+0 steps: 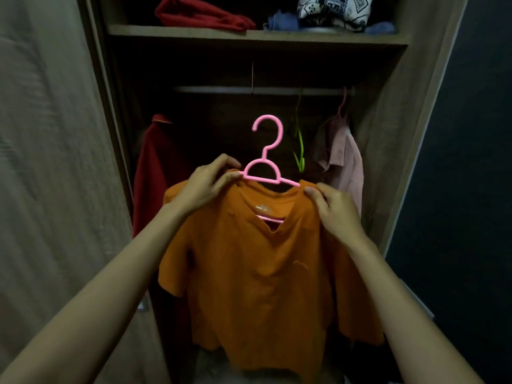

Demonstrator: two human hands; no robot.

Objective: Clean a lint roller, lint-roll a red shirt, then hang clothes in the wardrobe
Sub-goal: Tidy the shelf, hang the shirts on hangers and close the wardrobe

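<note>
An orange T-shirt (257, 273) hangs on a pink plastic hanger (266, 162), held up in front of the open wardrobe. My left hand (206, 184) pinches the shirt's left shoulder and the hanger's left arm. My right hand (333, 209) grips the shirt's right shoulder over the hanger's right end. The hanger's hook points up, below the wardrobe rail (255, 90) and apart from it. A red shirt (155, 173) hangs at the rail's left end.
A pink garment (346, 159) hangs on a pink hanger at the right of the rail, with a green hanger (299, 145) beside it. The upper shelf (249, 34) holds a folded red cloth (199, 15), blue cloths and a patterned bundle (332, 11). Wardrobe door (50, 162) stands at left.
</note>
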